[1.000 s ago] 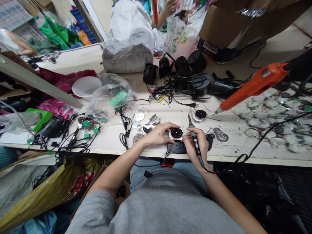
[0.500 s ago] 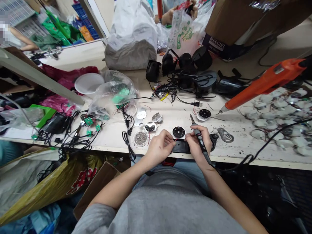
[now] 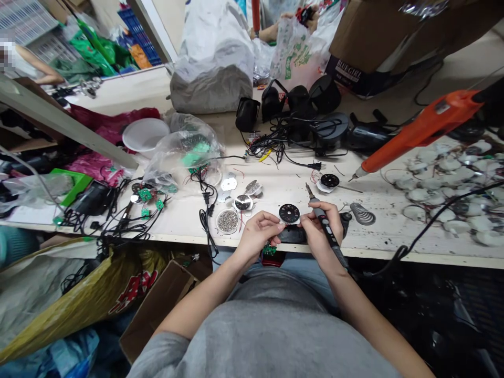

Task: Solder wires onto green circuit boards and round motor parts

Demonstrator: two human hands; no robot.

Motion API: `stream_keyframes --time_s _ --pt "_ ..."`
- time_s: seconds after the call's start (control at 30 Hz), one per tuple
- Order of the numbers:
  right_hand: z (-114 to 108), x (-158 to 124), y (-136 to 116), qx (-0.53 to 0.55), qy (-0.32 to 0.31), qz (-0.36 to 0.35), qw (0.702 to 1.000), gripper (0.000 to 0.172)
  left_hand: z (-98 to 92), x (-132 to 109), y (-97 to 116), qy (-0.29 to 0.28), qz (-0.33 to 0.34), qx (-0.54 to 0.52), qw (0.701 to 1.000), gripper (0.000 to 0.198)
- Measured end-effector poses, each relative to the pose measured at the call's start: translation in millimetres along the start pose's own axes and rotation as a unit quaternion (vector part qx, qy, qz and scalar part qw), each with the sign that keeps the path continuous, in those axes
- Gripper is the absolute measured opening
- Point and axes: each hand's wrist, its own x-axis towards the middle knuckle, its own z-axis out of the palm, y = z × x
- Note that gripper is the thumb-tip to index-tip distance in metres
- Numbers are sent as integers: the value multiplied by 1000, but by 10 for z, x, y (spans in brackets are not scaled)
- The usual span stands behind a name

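Observation:
My left hand (image 3: 258, 236) is closed at the table's near edge, its fingertips pinching small wires beside a black round LED board (image 3: 289, 213). A small green circuit board (image 3: 269, 249) hangs just below that hand. My right hand (image 3: 321, 231) grips a black soldering iron (image 3: 325, 228) like a pen, tip pointing up and away, and its fingers also touch the wires. A black housing (image 3: 293, 236) lies between the two hands on the table edge.
A dish of small screws (image 3: 227, 221) and more round boards (image 3: 329, 181) lie nearby. An orange electric screwdriver (image 3: 417, 131) hangs at right above several white discs (image 3: 444, 178). Black lamp housings and cables (image 3: 299, 121) lie behind; plastic bags (image 3: 185, 152) at left. Another person's hands (image 3: 275, 26) work across the table.
My left hand has left the black round board and drawn back to the table edge, pinching wires. The green circuit board now shows below it. The right hand stayed put with the iron.

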Motion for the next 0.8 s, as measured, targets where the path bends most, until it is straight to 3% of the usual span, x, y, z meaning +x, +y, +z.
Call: stream_keyframes --time_s 0.37,0.8 --pt "6 -50 -26 -10 -23 8 1000 29 10 -8 4 56 -9 -6 998 41" --pt "-9 -49 29 -46 -43 -16 998 28 -56 57 -14 42 -36 -18 998 34"
